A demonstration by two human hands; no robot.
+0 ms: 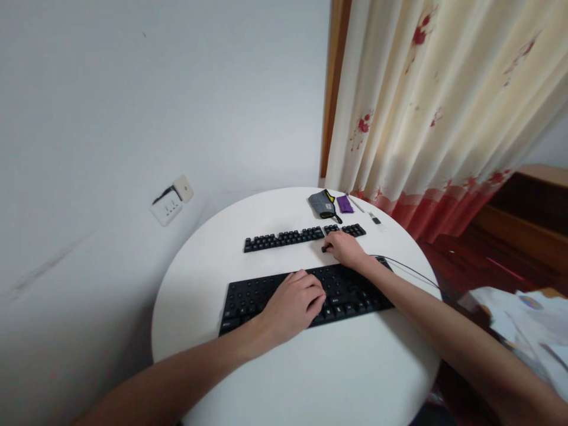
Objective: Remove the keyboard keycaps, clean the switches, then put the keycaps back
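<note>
A black keyboard [248, 296] lies on a round white table [310, 367]. My left hand [295, 305] rests on its middle with the fingers curled down onto the keys. Beyond the keyboard, rows of loose black keycaps [284, 238] are laid out in a line, with a smaller group [352, 229] to the right. My right hand [346, 248] reaches between the keyboard and those rows, fingers pinched on a small black keycap [324, 249] at the table surface.
A grey pouch [322, 204], a purple item [344, 204] and a small tool [375, 219] lie at the table's far edge. A cable [412, 271] runs off to the right. A floral curtain [439, 118] hangs behind; a wall socket [171, 201] sits left. Papers [519, 319] lie at right.
</note>
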